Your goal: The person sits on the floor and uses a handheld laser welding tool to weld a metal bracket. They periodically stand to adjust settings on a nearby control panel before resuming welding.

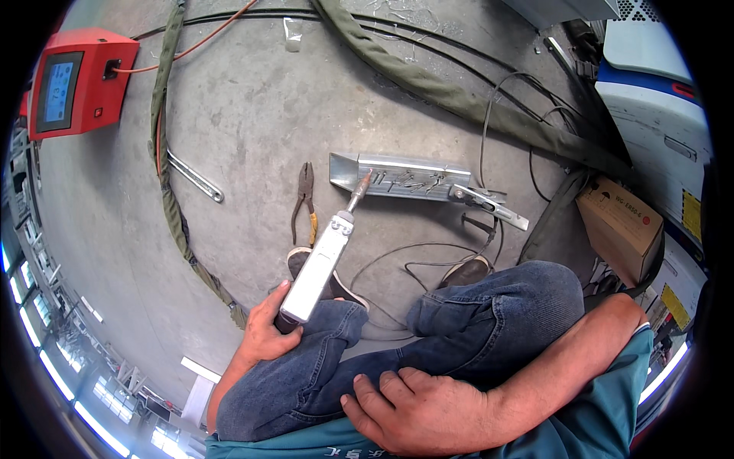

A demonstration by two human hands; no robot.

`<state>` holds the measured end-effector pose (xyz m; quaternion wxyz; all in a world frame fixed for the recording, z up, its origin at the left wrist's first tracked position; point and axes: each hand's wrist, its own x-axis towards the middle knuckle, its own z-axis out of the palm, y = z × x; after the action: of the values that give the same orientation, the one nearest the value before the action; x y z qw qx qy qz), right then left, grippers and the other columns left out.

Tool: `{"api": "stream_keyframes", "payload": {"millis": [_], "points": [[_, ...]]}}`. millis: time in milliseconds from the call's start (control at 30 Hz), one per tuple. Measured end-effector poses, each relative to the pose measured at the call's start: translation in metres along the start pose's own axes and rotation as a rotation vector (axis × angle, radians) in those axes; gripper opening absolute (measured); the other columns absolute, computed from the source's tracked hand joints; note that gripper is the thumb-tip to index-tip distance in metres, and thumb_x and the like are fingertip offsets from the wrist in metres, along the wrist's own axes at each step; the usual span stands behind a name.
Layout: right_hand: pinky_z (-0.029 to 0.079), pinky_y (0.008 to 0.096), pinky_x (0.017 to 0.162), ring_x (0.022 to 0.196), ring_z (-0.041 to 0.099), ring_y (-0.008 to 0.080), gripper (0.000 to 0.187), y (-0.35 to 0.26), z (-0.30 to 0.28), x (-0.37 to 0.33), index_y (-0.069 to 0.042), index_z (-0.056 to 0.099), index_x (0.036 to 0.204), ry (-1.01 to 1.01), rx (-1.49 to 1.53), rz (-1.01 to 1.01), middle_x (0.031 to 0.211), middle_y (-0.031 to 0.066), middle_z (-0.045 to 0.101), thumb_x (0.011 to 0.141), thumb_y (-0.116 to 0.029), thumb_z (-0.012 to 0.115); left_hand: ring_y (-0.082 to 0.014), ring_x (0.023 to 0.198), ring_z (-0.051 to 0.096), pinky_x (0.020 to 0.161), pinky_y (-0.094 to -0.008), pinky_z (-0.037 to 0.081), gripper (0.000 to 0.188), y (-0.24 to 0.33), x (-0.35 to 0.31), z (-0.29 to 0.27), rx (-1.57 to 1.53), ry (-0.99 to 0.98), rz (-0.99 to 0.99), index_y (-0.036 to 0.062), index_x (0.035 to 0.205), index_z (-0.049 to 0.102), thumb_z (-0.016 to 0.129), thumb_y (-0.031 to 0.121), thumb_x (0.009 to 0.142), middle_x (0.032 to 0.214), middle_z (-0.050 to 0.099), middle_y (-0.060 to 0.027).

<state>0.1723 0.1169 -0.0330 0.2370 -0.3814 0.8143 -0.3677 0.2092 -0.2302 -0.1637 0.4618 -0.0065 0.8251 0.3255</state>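
Observation:
My left hand (267, 325) is wrapped round the dark rear end of a silver, box-bodied welding gun (319, 268). The gun points up and away from me, its narrow copper tip at the near left part of a galvanized metal channel (413, 174) on the floor. Several weld-like marks run along the channel's face; whether the tip touches it, I cannot tell. A locking clamp (489, 205) grips the channel's right end, with a cable beside it. Resting on my lap, my right hand (428, 409) is empty, its fingers loosely bent and apart.
Pliers (305, 200) lie left of the channel, and a wrench (195, 176) lies farther left. A red box with a screen (84, 84) stands at far left. Green sleeved hoses (428, 86) cross the floor. At right are a cardboard box (621, 229) and a white-and-blue machine (650, 107).

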Motion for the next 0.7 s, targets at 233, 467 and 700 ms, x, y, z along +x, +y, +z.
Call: {"api": "stream_keyframes", "payload": {"millis": [233, 467, 700], "points": [[0.049, 0.0325, 0.062, 0.073, 0.063, 0.0222, 0.030, -0.0007, 0.0004, 0.0014, -0.002, 0.070, 0.105, 0.032, -0.022, 0.010, 0.103, 0.0179, 0.070, 0.083, -0.021, 0.060, -0.0390, 0.125, 0.066, 0.105, -0.0408, 0.051, 0.092, 0.0000, -0.0003, 0.0001, 0.007, 0.000, 0.001, -0.0016, 0.152, 0.046, 0.081, 0.006, 0.068, 0.135, 0.064, -0.0278], [0.047, 0.0314, 0.059, 0.067, 0.059, 0.0196, 0.020, -0.0020, 0.0036, 0.0026, -0.005, 0.067, 0.091, 0.087, -0.056, 0.026, 0.094, 0.0142, 0.068, 0.082, -0.021, 0.059, -0.0397, 0.126, 0.065, 0.106, -0.0408, 0.051, 0.091, 0.0008, 0.0003, 0.0018, 0.030, 0.027, 0.033, -0.0012, 0.152, 0.046, 0.081, 0.008, 0.068, 0.137, 0.064, -0.0272], [0.047, 0.0317, 0.058, 0.067, 0.059, 0.0190, 0.020, 0.0023, 0.0012, 0.0063, -0.005, 0.066, 0.089, 0.030, -0.033, 0.022, 0.090, 0.0121, 0.066, 0.080, -0.022, 0.060, -0.0398, 0.126, 0.065, 0.106, -0.0412, 0.052, 0.091, 0.0005, 0.0002, 0.0026, 0.060, 0.058, 0.096, -0.0007, 0.151, 0.047, 0.081, 0.007, 0.067, 0.137, 0.063, -0.0269]]}}
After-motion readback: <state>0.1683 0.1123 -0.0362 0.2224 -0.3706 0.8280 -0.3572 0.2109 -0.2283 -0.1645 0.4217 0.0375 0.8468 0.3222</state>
